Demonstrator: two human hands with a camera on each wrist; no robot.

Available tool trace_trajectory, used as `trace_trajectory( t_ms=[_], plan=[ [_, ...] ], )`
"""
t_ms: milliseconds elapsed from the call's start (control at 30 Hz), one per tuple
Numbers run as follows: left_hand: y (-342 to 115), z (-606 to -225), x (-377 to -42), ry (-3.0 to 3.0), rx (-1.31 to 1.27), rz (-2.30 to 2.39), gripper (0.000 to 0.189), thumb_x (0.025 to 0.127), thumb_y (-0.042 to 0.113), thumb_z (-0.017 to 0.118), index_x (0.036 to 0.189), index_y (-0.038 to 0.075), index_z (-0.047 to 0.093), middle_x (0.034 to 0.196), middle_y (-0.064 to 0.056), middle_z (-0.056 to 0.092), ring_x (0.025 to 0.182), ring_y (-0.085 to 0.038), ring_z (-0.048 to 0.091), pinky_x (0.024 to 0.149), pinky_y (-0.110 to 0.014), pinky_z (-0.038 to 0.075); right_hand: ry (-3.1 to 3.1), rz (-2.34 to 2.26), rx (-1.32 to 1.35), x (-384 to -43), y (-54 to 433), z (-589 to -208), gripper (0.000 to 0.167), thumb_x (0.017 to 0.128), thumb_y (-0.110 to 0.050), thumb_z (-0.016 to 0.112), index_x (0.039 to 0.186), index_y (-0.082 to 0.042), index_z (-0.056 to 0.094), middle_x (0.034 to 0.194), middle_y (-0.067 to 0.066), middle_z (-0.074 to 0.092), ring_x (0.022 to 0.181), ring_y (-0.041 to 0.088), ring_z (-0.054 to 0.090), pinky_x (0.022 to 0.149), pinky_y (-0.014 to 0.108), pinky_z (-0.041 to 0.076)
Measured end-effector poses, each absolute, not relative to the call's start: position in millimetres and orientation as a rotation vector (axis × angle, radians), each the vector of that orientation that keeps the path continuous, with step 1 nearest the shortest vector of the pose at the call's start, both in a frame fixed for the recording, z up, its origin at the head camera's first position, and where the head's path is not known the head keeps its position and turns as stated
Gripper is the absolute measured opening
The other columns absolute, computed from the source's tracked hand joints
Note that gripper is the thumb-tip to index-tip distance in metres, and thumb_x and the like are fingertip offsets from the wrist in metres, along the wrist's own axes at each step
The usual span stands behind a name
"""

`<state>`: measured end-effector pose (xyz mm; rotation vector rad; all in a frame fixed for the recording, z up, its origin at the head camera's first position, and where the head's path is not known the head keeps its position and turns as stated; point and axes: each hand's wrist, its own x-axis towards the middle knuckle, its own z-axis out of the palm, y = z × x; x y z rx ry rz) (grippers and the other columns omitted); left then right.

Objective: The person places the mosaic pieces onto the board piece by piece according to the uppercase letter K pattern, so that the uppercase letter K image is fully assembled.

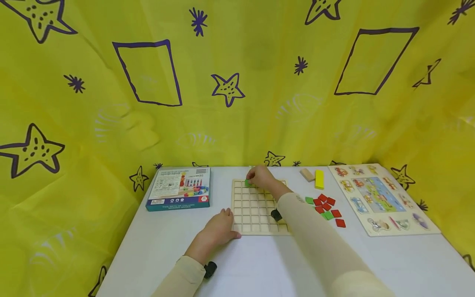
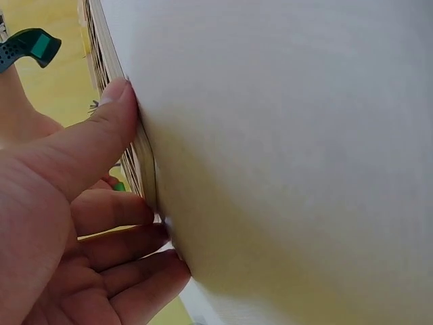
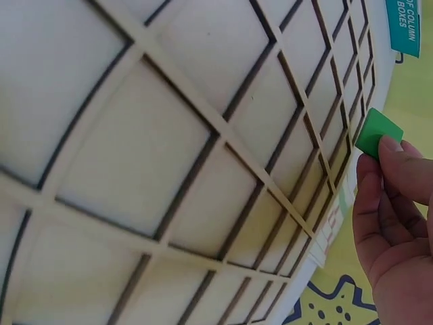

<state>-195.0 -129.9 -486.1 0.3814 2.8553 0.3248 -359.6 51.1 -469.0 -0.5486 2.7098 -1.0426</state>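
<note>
A pale wooden grid board (image 1: 246, 209) with rows of square cells lies on the white table. My right hand (image 1: 264, 180) reaches over its far left part. Between thumb and fingers it pinches a green square tile (image 3: 374, 131), just above the cells near the far edge; whether the tile touches the board cannot be told. At the near left corner, my left hand (image 1: 219, 229) holds the board, thumb (image 2: 120, 112) against the near edge and the other fingers along the left side. The right forearm hides part of the board's right side.
Loose red tiles (image 1: 340, 223) and green tiles (image 1: 328, 215) lie scattered right of the board. Behind them are a yellow block (image 1: 319, 180) and a plain wooden block (image 1: 306, 175). A picture puzzle board (image 1: 404, 226) sits far right, a toy box (image 1: 178, 189) at left.
</note>
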Motion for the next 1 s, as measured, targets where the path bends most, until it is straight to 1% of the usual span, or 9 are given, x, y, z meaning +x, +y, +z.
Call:
trace_trajectory(
  t_ms=[233, 400, 633, 700, 767, 833, 867, 1000],
  plan=[
    [-128.8, -483.1, -191.5, 2.854, 0.375, 0.326, 0.087, 0.086, 0.045, 0.077, 0.143, -0.013, 0.046, 0.148, -0.028, 0.046, 0.136, -0.042, 0.046, 0.110, -0.046, 0.041, 2.737, -1.034, -0.597, -363.8, 42.8, -479.0, 0.005, 0.092, -0.003, 0.073, 0.096, -0.003, 0.076, 0.094, 0.007, 0.070, 0.090, 0.021, 0.063, 0.081, 0.035, 0.055],
    [-128.7, -482.1, -191.2, 2.854, 0.376, 0.313, 0.086, 0.087, 0.045, 0.077, 0.143, -0.012, 0.046, 0.147, -0.027, 0.047, 0.136, -0.041, 0.046, 0.110, -0.045, 0.042, 2.740, -1.029, -0.572, -366.4, 39.8, -482.8, 0.007, 0.092, -0.004, 0.073, 0.099, -0.004, 0.076, 0.096, 0.006, 0.070, 0.092, 0.021, 0.063, 0.082, 0.035, 0.055],
    [-127.9, -485.4, -191.1, 2.863, 0.377, 0.310, 0.086, 0.086, 0.046, 0.077, 0.143, -0.012, 0.047, 0.147, -0.026, 0.047, 0.136, -0.040, 0.046, 0.110, -0.045, 0.042, 2.776, -0.984, -0.552, -367.0, 36.1, -484.8, 0.006, 0.092, -0.004, 0.074, 0.097, -0.003, 0.076, 0.094, 0.007, 0.071, 0.091, 0.022, 0.064, 0.083, 0.036, 0.055],
    [-127.9, -486.1, -191.0, 2.865, 0.377, 0.310, 0.087, 0.086, 0.046, 0.077, 0.143, -0.012, 0.046, 0.148, -0.026, 0.047, 0.136, -0.040, 0.046, 0.110, -0.045, 0.042, 2.788, -0.961, -0.556, -366.7, 35.5, -484.5, 0.006, 0.091, -0.004, 0.074, 0.096, -0.003, 0.077, 0.094, 0.007, 0.072, 0.093, 0.023, 0.065, 0.090, 0.039, 0.054],
    [-127.7, -485.8, -191.1, 2.864, 0.380, 0.309, 0.087, 0.086, 0.046, 0.076, 0.143, -0.012, 0.046, 0.148, -0.026, 0.047, 0.137, -0.040, 0.046, 0.110, -0.045, 0.042, 2.796, -0.934, -0.561, -367.1, 35.6, -485.3, 0.006, 0.092, -0.005, 0.073, 0.097, -0.003, 0.077, 0.095, 0.007, 0.073, 0.095, 0.025, 0.065, 0.094, 0.042, 0.053],
    [-127.4, -485.3, -191.2, 2.862, 0.381, 0.307, 0.087, 0.087, 0.046, 0.076, 0.143, -0.012, 0.046, 0.148, -0.026, 0.047, 0.137, -0.040, 0.045, 0.110, -0.045, 0.042, 2.809, -0.908, -0.573, -367.5, 35.8, -485.8, 0.007, 0.092, -0.005, 0.073, 0.097, -0.003, 0.077, 0.096, 0.008, 0.073, 0.098, 0.026, 0.066, 0.104, 0.046, 0.046],
    [-127.2, -483.8, -191.1, 2.857, 0.381, 0.300, 0.086, 0.087, 0.046, 0.076, 0.144, -0.012, 0.046, 0.148, -0.026, 0.047, 0.137, -0.040, 0.045, 0.110, -0.045, 0.042, 2.813, -0.896, -0.578, -367.6, 35.8, -486.1, 0.007, 0.092, -0.005, 0.073, 0.097, -0.003, 0.077, 0.096, 0.008, 0.074, 0.099, 0.027, 0.067, 0.107, 0.047, 0.043],
    [-128.0, -483.7, -192.8, 2.856, 0.364, 0.284, 0.087, 0.086, 0.047, 0.076, 0.144, -0.011, 0.046, 0.149, -0.026, 0.046, 0.138, -0.039, 0.045, 0.110, -0.044, 0.042, 2.812, -0.884, -0.579, -367.8, 34.4, -487.4, 0.008, 0.094, -0.006, 0.071, 0.099, -0.003, 0.077, 0.100, 0.009, 0.074, 0.102, 0.028, 0.067, 0.105, 0.046, 0.046]
  ],
)
